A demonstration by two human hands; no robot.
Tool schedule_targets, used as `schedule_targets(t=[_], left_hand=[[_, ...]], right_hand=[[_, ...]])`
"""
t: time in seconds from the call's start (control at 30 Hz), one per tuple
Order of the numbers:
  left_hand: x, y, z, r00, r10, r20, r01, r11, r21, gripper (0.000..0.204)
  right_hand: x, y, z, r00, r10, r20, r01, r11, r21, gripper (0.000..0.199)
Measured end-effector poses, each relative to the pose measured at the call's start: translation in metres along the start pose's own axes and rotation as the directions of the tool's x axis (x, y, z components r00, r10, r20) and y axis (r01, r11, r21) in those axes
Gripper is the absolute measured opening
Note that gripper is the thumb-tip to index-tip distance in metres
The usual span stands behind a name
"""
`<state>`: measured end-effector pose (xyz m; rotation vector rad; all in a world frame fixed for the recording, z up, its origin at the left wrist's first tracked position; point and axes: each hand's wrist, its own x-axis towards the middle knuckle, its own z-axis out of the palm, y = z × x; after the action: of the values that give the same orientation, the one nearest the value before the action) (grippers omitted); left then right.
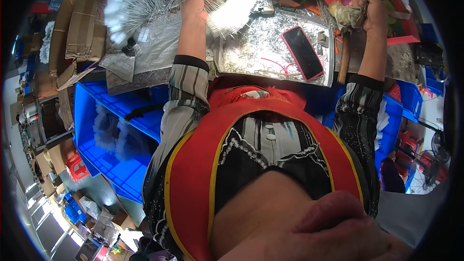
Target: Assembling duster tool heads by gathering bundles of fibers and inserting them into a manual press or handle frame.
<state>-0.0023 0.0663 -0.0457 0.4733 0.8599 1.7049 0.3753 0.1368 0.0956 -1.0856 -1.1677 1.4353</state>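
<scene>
left grip (195, 6) on wire stems (166, 2); right grip (374, 8) on pale bundle (345, 15).

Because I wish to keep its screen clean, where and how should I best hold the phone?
Probably by its two long edges, near the middle, coming from above: the phone seems to lie flat, screen up, slanted in the tray, with a pink cord near its left edge.

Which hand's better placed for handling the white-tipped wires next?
Probably the left hand: its fingers are right at the white-tipped wires. The right hand is farther off, beyond the tray, by a pale crumpled bundle.
</scene>
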Motion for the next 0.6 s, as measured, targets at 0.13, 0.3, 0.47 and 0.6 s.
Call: schedule_targets(t=[0.13,0.3,0.47,0.6], left_hand=[[-0.001,0.002,0.002,1.0,0.017,-0.021,-0.017,1.0,0.022,0.013],[-0.002,0.005,0.0,0.998,-0.066,0.023,0.062,0.987,0.146,0.01],[-0.007,-0.003,-0.008,1.0,-0.009,0.002,0.009,0.998,-0.066,0.011],[-0.01,-0.009,-0.006,0.993,0.058,-0.106,-0.076,0.981,-0.176,0.017]], right_hand=[[-0.015,0.035,0.017,0.814,-0.575,-0.083,0.554,0.811,-0.188,0.015],[-0.009,0.077,0.013,0.829,-0.548,-0.108,0.546,0.836,-0.051,0.018],[-0.014,0.029,0.014,0.955,-0.262,-0.137,0.244,0.96,-0.136,0.026],[-0.011,0.011,0.014,0.989,-0.126,-0.072,0.117,0.986,-0.118,0.029]])
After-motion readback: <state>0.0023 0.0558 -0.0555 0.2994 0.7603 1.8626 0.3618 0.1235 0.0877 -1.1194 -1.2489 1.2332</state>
